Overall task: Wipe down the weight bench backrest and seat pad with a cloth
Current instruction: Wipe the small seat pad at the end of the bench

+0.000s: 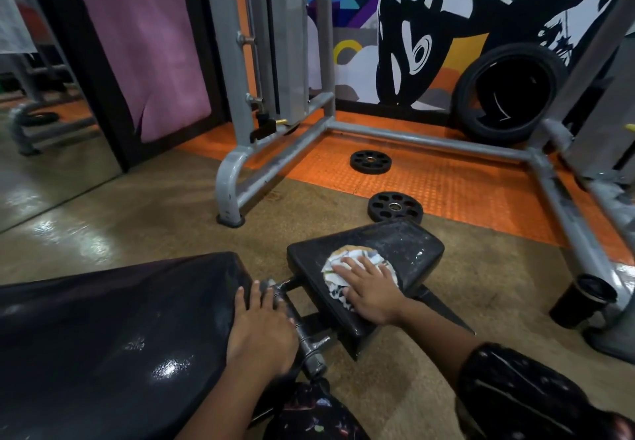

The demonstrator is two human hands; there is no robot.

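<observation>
The right hand (369,293) lies flat on a crumpled white patterned cloth (347,273), fingers straight and spread, pressing it onto the black seat pad (395,250); the grip here is wide, with nothing curled around the cloth, which shows beyond the fingertips on the far and left sides of the hand. The cloth sits on the near-left part of the seat pad, whose far end is dusted with pale specks. The left hand (263,323) rests at the right end of the glossy black backrest (120,329), which fills the near left of the view; its fingers reach over the pad's edge onto the metal hinge bar (299,323) in the gap between backrest and seat pad, and how far they curl around the bar cannot be told. Dark patterned sleeves (515,395) cover the forearms near the bottom edge. Beyond the seat pad, a small black weight plate (395,206) lies on the floor just beside the pad's far edge, and a second plate (372,162) lies farther off on the orange mat (446,185). A grey steel machine frame (275,161) stands around the mat, one foot on the brown floor to the far left of the seat pad. A black tyre (508,92) leans against the painted wall at far right, a mirror (41,96) stands at far left, and a pink panel (144,44) stands beside the mirror.
</observation>
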